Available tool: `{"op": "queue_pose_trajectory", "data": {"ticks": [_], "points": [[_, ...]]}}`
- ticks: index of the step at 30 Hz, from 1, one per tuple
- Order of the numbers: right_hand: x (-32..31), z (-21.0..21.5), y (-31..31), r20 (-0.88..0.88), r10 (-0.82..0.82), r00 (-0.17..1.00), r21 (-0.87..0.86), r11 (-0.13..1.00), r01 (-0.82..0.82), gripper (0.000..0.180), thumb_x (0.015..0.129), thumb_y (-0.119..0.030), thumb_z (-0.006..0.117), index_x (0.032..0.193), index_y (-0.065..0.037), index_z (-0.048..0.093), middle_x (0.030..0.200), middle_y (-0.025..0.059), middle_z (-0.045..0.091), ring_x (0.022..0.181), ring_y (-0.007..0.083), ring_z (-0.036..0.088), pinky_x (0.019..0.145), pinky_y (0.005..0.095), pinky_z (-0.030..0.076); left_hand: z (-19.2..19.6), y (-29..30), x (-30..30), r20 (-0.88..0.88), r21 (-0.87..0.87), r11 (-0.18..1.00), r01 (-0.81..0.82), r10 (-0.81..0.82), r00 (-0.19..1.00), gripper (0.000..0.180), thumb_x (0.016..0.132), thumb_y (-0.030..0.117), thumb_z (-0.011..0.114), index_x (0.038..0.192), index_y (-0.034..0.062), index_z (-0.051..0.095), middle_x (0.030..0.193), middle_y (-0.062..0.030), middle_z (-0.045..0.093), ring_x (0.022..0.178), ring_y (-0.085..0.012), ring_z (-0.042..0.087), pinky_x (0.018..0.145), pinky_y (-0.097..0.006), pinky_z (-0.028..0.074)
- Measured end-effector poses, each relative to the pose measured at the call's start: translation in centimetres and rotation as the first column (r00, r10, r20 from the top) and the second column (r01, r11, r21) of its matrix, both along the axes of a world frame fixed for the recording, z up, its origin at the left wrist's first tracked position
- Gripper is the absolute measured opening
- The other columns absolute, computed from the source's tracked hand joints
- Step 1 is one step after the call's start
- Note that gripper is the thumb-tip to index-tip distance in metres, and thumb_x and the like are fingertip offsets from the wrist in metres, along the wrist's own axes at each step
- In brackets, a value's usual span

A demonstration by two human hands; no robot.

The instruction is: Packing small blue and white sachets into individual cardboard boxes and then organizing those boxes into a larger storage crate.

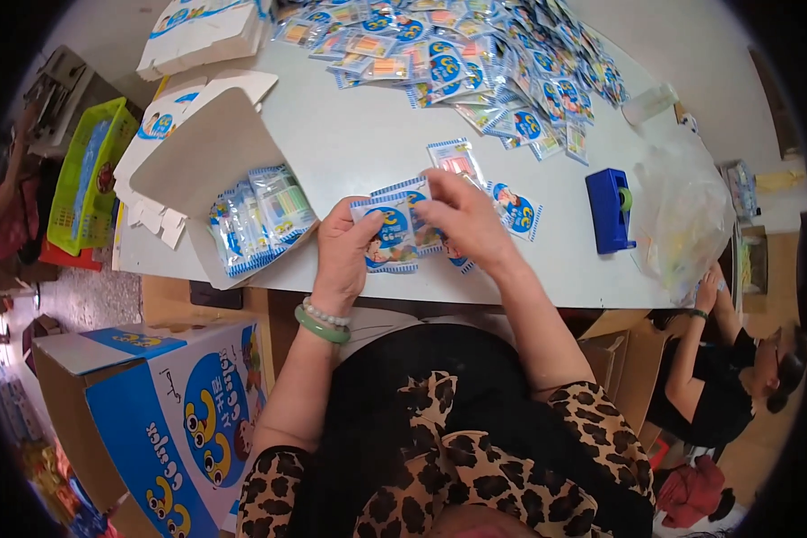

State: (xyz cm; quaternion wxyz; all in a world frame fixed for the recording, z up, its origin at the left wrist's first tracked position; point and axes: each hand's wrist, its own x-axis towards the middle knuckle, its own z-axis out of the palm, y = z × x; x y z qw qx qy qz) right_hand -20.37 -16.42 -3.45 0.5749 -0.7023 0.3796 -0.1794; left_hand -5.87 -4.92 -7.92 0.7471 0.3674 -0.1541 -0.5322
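Over the near edge of the white table, my left hand [348, 247] pinches a small blue-and-white printed packet [390, 242] between thumb and fingers. My right hand [462, 215] closes on another packet [428, 235] that partly overlaps behind the first. Just beyond my right hand, a packet with coloured strips showing [455, 160] lies on the table, and a loose packet [515, 212] rests to its right. Left of my hands, an open white carton [208, 154] leans on its side with several packets [262, 220] lined up inside.
A big heap of packets [475, 63] covers the far table. Flat cartons [197, 40] are stacked at far left. A blue tape dispenser [608, 211] and a clear plastic bag [686, 215] sit at right. A large printed box [166, 421] stands lower left; a co-worker [722, 386] is at right.
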Motion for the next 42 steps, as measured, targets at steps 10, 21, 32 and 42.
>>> {"op": "queue_pose_trajectory", "data": {"ticks": [10, 21, 32, 42], "points": [[-0.4, 0.6, 3.4, 0.001, 0.015, 1.000, -0.300, 0.954, -0.014, 0.022, 0.084, -0.021, 0.062, 0.095, -0.001, 0.063, 0.094, 0.0110, 0.064, 0.083, 0.0259, 0.062, 0.077, 0.0333, 0.047, 0.8, 0.9, -1.2, -0.215, 0.078, 0.997, 0.020, -0.002, 0.977, 0.030, 0.092, 0.009, 0.059, 0.120, -0.0013, 0.053, 0.106, -0.0134, 0.066, 0.094, -0.0261, 0.067, 0.083, -0.038, 0.057], [-3.7, -0.5, -1.4, -0.008, -0.417, 0.909, -0.915, 0.370, 0.162, 0.017, 0.077, -0.014, 0.066, 0.081, -0.002, 0.055, 0.103, 0.0184, 0.063, 0.098, 0.0357, 0.058, 0.083, 0.0437, 0.045, 1.3, 0.2, -0.6, -0.238, 0.050, 0.993, 0.109, -0.094, 0.967, 0.032, 0.092, 0.000, 0.052, 0.123, -0.0043, 0.046, 0.116, -0.0150, 0.060, 0.103, -0.0254, 0.063, 0.090, -0.040, 0.054], [1.9, -2.2, -4.4, -0.485, -0.526, 0.699, -0.798, 0.594, -0.107, 0.039, 0.073, -0.025, 0.070, 0.100, -0.001, 0.055, 0.093, 0.0210, 0.065, 0.087, 0.0367, 0.064, 0.079, 0.0449, 0.048, 0.6, 0.1, -0.9, -0.159, 0.027, 0.997, 0.073, -0.068, 0.985, 0.022, 0.094, 0.005, 0.054, 0.115, -0.0014, 0.054, 0.105, -0.0121, 0.066, 0.091, -0.0195, 0.068, 0.082, -0.033, 0.057], [-0.8, 0.4, -7.2, 0.301, -0.300, 0.905, 0.209, 0.947, 0.244, 0.037, 0.079, -0.006, 0.063, 0.115, -0.004, 0.053, 0.097, 0.0059, 0.065, 0.083, 0.0138, 0.063, 0.073, 0.0296, 0.051, -0.6, -0.2, -1.0, -0.168, -0.005, 1.000, -0.029, 0.028, 0.985, 0.021, 0.094, 0.005, 0.053, 0.114, 0.0018, 0.055, 0.109, -0.0109, 0.065, 0.096, -0.0184, 0.065, 0.085, -0.033, 0.055]]}}
